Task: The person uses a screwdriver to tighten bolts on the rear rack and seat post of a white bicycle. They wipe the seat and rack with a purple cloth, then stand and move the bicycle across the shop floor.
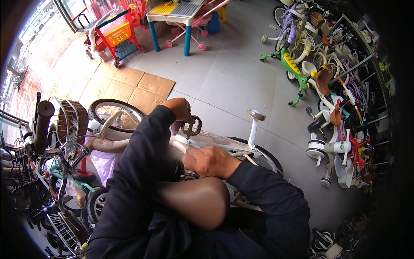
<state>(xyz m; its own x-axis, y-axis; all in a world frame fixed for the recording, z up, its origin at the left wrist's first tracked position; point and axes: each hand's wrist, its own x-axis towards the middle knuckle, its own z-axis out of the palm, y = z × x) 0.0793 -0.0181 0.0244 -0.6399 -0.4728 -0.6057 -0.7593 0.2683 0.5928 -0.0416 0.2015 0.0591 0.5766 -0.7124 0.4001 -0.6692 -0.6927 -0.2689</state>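
Observation:
A white bicycle frame (215, 140) stretches across the view below my arms, its front wheel (116, 114) at the left. My left hand (177, 108) curls its fingers against a dark pedal (196, 127) on the near middle of the bicycle. Closer to me, my right hand (209, 162) is closed by the frame, fingertips pinched together; what they hold is hidden. Between my forearms shows a smooth brown rounded form (200, 200); whether saddle or knee, I cannot tell. At the rear wheel (269, 159) a white arm carries a small brownish wheel or pedal (256, 115).
Flattened cardboard (146, 88) lies on the grey tiled floor. Behind stand a toy shopping cart (118, 36) and a small play table (172, 17). Children's bikes and a green ride-on toy (293, 71) crowd the right. Handlebars and a wire basket (69, 123) fill the left.

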